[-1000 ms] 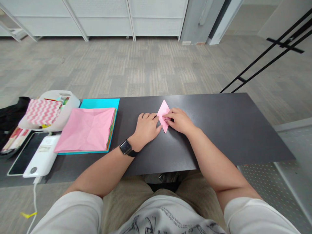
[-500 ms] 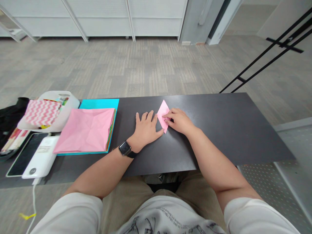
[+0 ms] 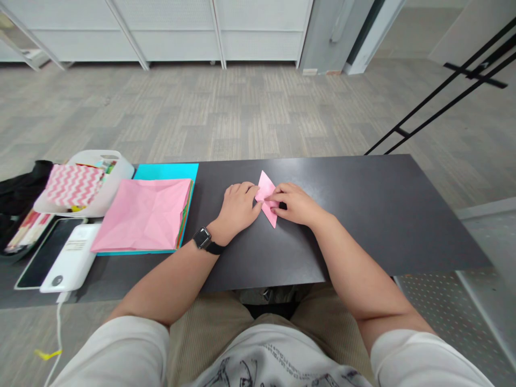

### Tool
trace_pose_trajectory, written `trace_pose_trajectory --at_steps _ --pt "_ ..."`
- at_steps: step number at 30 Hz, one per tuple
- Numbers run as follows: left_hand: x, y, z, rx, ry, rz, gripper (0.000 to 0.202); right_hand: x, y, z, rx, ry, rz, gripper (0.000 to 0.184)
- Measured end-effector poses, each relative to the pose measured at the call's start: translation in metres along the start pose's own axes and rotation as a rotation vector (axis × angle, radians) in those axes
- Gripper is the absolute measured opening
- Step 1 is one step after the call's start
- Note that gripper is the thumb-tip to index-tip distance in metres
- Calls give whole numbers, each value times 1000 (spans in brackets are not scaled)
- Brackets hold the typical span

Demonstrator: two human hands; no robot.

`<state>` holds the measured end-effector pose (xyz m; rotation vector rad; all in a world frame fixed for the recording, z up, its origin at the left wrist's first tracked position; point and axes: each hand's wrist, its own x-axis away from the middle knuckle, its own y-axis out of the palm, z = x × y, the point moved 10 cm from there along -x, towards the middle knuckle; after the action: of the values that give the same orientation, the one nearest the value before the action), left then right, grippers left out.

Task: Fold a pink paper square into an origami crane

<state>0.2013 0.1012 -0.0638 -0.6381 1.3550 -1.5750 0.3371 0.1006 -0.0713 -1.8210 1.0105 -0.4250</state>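
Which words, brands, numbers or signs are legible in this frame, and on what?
None can be read for certain.
White device: printed lines, too small; the round dark mark is unclear.
Shirt: lettering and drawings, the letters too small and blurred.
Watch: dark screen, no readable text.

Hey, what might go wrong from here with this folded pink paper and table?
The folded pink paper could skew if the left hand and right hand, both touching it, shift unevenly. The white cable hangs past the near edge of the table, so a snag might drag the white device off.
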Motion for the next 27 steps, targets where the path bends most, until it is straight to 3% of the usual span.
trace_pose_trajectory --at_steps 3,13,27 --pt "0 4 2 -26 8 -4 33 0 -2 3 -9 17 42 38" --pt "1 0 11 -101 -9 19 22 -3 5 9 19 27 58 25" --pt "19 1 29 -169 -13 -89 43 -2 5 12 4 54 56 24"
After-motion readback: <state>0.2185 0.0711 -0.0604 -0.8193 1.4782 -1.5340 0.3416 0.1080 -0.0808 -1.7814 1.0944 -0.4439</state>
